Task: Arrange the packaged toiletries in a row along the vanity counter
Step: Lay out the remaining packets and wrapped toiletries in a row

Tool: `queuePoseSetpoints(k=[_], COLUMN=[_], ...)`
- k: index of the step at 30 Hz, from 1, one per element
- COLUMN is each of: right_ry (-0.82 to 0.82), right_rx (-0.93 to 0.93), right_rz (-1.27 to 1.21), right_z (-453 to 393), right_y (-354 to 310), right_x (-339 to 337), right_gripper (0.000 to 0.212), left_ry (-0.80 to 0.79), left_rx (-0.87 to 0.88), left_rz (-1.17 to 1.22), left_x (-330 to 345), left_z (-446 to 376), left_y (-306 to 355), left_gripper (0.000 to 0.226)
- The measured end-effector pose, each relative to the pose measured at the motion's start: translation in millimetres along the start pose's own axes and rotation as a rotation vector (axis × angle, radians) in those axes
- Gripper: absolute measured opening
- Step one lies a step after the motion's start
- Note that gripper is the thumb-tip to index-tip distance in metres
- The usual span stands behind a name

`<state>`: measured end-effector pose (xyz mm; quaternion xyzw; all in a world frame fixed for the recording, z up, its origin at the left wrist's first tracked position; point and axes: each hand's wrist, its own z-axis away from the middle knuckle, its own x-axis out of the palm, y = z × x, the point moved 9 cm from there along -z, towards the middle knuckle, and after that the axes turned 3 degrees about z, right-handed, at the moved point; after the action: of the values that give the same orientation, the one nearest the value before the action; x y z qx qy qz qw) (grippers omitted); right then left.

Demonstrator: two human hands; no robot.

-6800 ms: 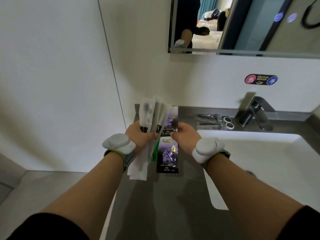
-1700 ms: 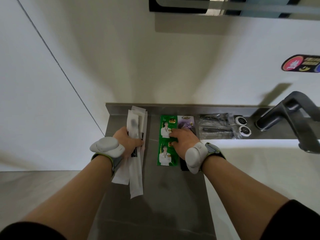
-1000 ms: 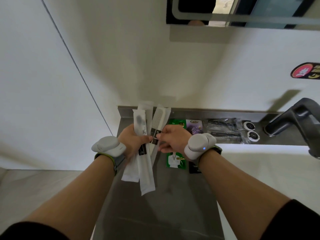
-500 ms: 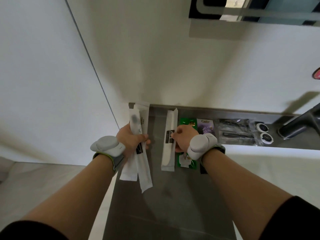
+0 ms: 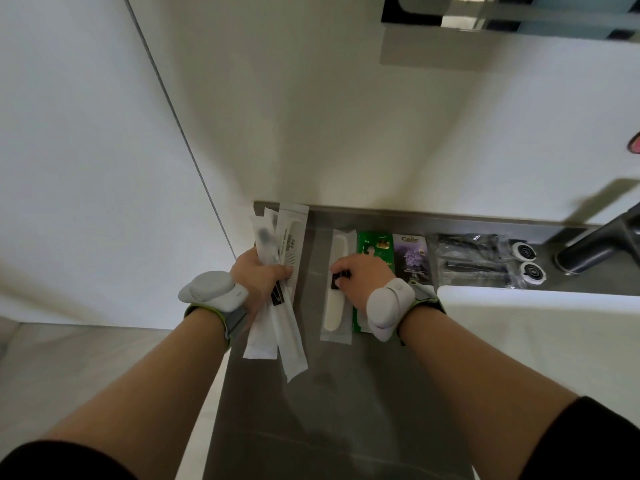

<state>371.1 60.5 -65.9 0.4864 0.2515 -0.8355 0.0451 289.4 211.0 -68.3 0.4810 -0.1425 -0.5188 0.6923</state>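
Observation:
My left hand (image 5: pixel 258 278) grips a bundle of long white packets (image 5: pixel 282 271), one showing a comb, held over the left end of the grey vanity counter (image 5: pixel 311 410). My right hand (image 5: pixel 363 277) rests with its fingertips on a single white packet (image 5: pixel 337 299) that lies flat on the counter. Just right of it lie a green sachet (image 5: pixel 374 245) and a purple sachet (image 5: pixel 412 258), side by side in a row. My right wrist covers the lower part of both sachets.
Clear-wrapped dark items (image 5: pixel 474 261) and two small round caps (image 5: pixel 530 263) lie further right by the dark faucet (image 5: pixel 599 247). The white basin (image 5: pixel 540 327) fills the right side. A wall stands close behind and to the left; a mirror edge (image 5: pixel 502 19) hangs above.
My right hand took one white packet from the left hand's bundle and laid it flat on the counter left of the green sachet. The left hand still holds the remaining packets.

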Motion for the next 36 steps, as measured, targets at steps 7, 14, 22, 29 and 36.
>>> queuePoseSetpoints(k=[7, 14, 22, 29, 36], right_ry=[0.082, -0.028, 0.043, 0.039, 0.150], right_rx=[0.000, -0.008, 0.094, 0.073, 0.147], right_rz=[-0.076, -0.665, -0.742, -0.779, -0.962], right_z=[1.3, -1.7, -5.7, -9.5, -7.4], right_y=[1.7, -27.4, -16.3, -15.6, 6.7], right_x=[-11.5, -4.1, -6.9, -5.7, -18.3], right_gripper=[0.033, 0.030, 0.021, 0.022, 0.016], left_ry=[-0.011, -0.144, -0.199, -0.171, -0.139], left_rx=[0.009, 0.070, 0.061, 0.079, 0.066], left_rz=[-0.047, -0.106, -0.085, -0.148, -0.120], left_x=[3.3, 10.7, 9.2, 9.3, 4.7], left_z=[0.7, 4.9, 9.6, 6.5, 1.9], left_y=[-0.2, 9.2, 7.0, 9.4, 6.9], left_gripper=[0.037, 0.034, 0.025, 0.025, 0.021])
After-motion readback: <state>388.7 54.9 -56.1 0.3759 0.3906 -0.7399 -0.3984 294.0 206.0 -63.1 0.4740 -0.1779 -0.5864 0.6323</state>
